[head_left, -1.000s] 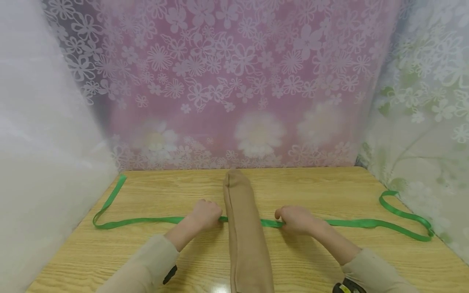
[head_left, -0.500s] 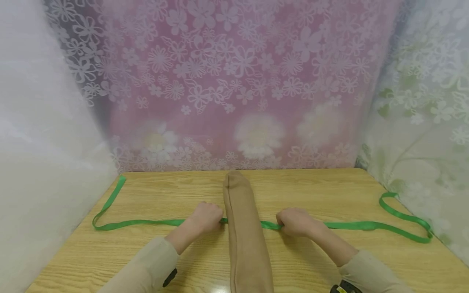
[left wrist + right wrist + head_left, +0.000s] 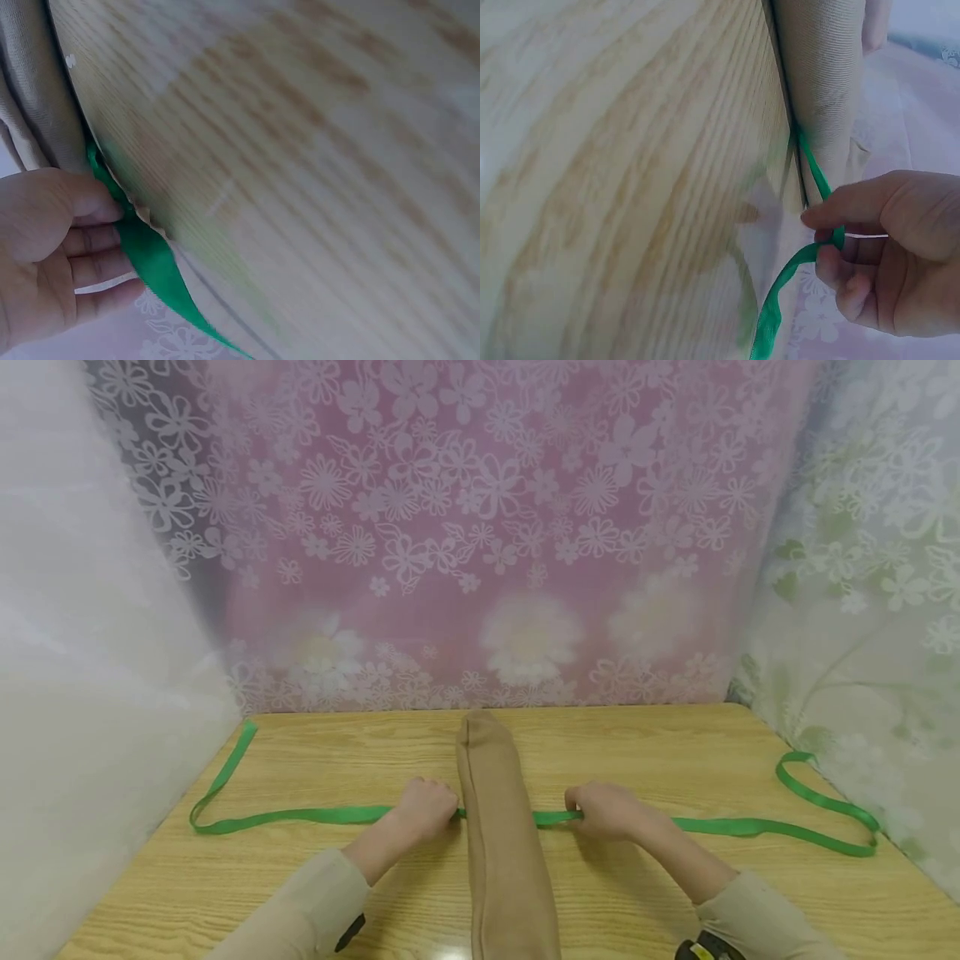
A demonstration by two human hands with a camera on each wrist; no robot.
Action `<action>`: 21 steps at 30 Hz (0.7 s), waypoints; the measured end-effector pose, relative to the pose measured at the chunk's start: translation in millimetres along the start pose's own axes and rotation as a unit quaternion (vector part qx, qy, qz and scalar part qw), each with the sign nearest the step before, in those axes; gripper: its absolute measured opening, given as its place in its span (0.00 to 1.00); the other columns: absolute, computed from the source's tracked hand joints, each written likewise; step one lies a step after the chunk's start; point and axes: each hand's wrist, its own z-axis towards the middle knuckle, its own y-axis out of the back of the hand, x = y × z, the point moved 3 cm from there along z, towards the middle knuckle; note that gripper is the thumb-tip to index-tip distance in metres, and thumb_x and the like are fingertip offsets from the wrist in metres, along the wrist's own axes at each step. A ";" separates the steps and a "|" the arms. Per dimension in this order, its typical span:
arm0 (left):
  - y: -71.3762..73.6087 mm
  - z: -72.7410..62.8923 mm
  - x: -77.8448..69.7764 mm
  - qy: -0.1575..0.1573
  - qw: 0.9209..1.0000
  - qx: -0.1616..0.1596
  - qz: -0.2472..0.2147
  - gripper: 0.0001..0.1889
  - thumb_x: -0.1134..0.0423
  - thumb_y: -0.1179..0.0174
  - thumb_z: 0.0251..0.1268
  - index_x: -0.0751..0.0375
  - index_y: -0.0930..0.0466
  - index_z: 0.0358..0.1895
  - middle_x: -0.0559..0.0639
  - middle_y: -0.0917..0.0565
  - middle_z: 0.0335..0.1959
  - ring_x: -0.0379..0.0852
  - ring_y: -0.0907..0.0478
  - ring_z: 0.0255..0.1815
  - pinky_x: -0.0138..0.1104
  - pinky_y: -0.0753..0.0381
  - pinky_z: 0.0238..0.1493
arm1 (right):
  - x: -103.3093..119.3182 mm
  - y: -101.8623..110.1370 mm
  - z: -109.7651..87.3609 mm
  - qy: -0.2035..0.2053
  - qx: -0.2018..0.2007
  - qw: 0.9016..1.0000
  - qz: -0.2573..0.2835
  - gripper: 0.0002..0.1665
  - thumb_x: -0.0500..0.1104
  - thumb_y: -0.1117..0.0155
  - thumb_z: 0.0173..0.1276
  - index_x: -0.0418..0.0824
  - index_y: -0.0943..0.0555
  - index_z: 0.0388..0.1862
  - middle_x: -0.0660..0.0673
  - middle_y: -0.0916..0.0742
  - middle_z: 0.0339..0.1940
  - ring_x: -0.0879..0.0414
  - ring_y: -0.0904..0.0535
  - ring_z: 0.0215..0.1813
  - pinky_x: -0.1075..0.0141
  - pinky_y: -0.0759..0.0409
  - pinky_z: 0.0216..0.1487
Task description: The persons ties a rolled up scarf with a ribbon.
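A long tan fabric roll lies lengthwise down the middle of the table. Under it, crosswise, runs a green ribbon that comes out on both sides. Left of the roll, my left hand pinches the ribbon right beside the fabric; the left wrist view shows the ribbon between thumb and fingers. On the other side my right hand pinches it a little farther from the roll. In the right wrist view the ribbon bends over the fingers, under the thumb.
The ribbon's left tail curls toward the back left corner of the wood-grain table, its right tail loops by the right edge. A pink flowered curtain hangs behind, a white sheet at left, and a flowered sheet at right.
The right hand's fingers have shifted slightly on the ribbon, and the short stretch beside the roll looks straighter. The ribbon's right tail has drawn in slightly leftward. The roll stays in place.
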 end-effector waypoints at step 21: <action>-3.4 -16.8 39.1 0.102 0.992 -0.005 -0.070 0.04 0.70 0.35 0.52 0.60 0.20 0.24 0.51 0.20 0.20 0.51 0.22 0.29 0.57 0.32 0.53 | -25.1 9.4 -11.9 -0.007 -0.063 0.997 -0.052 0.07 0.29 0.37 0.51 0.38 0.22 0.29 0.49 0.19 0.24 0.59 0.26 0.24 0.65 0.25 0.25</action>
